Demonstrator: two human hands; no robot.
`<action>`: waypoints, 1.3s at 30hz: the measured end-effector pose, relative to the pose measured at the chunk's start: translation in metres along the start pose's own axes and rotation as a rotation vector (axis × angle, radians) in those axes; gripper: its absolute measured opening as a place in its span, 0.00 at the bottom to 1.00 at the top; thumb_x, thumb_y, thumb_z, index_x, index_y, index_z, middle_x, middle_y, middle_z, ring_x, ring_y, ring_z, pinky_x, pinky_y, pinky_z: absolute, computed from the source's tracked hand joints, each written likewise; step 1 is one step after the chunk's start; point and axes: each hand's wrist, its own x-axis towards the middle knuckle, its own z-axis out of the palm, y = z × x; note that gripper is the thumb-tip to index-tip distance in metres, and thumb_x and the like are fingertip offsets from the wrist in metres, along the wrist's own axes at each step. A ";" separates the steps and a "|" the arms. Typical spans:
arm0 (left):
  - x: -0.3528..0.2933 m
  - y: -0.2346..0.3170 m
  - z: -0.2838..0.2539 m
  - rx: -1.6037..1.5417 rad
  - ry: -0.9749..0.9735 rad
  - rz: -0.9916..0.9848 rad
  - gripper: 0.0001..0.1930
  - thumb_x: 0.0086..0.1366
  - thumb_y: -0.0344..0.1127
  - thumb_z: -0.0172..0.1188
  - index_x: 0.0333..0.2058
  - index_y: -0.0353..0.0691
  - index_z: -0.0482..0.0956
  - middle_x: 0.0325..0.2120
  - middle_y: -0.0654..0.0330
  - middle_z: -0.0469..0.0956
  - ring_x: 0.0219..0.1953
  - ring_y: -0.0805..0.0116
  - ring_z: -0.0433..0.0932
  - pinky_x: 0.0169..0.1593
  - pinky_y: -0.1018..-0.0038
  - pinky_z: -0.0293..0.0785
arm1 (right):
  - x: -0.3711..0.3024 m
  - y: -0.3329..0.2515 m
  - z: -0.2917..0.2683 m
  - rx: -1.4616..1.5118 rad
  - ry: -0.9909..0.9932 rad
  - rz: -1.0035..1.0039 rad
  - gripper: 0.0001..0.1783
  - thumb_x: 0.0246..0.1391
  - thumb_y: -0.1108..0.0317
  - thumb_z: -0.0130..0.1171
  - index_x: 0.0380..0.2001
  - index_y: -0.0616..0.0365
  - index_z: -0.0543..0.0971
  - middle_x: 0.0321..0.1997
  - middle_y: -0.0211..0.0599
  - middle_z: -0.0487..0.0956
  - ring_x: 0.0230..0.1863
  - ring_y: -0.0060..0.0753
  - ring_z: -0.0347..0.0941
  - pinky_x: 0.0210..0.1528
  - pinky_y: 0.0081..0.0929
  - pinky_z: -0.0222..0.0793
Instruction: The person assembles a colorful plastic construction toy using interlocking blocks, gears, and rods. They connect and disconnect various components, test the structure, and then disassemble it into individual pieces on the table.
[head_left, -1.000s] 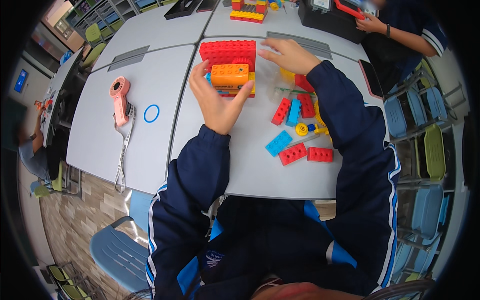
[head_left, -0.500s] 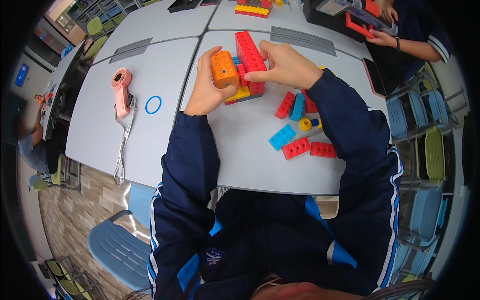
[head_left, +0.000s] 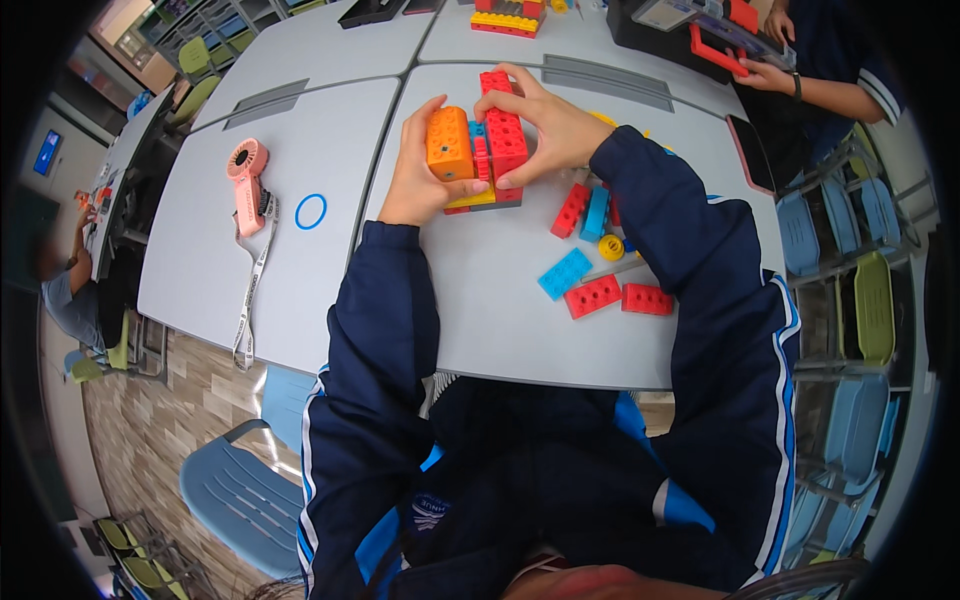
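A building-block model stands on the table between my hands, with an orange block (head_left: 449, 142) on its left side and a red brick wall (head_left: 507, 138) on its right. Between these two sit a thin red toothed piece (head_left: 482, 157) and some blue, above a yellow piece low at the front. My left hand (head_left: 418, 172) grips the orange block, fingers behind it and thumb at the lower front. The fingers of my right hand (head_left: 545, 122) wrap over the red wall, its thumb pressed against the near face.
Loose red bricks (head_left: 593, 297), blue bricks (head_left: 566, 273) and a round yellow piece (head_left: 611, 247) lie right of the model. A pink hand fan (head_left: 247, 178) with a strap and a blue ring (head_left: 311, 211) lie left. A phone (head_left: 750, 153) rests at the right edge; another person (head_left: 835, 95) handles a case.
My right hand has shifted left and its fingers now reach over the red wall. The model has turned slightly, its red wall standing closer to the orange block.
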 end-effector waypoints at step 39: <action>-0.088 0.119 0.093 0.007 -0.097 0.871 0.37 0.53 0.63 0.64 0.41 0.28 0.75 0.38 0.40 0.81 0.41 0.45 0.83 0.46 0.58 0.81 | -0.172 -0.195 0.065 1.630 0.419 0.415 0.41 0.51 0.48 0.59 0.62 0.57 0.57 0.61 0.36 0.59 0.66 0.29 0.55 0.67 0.33 0.53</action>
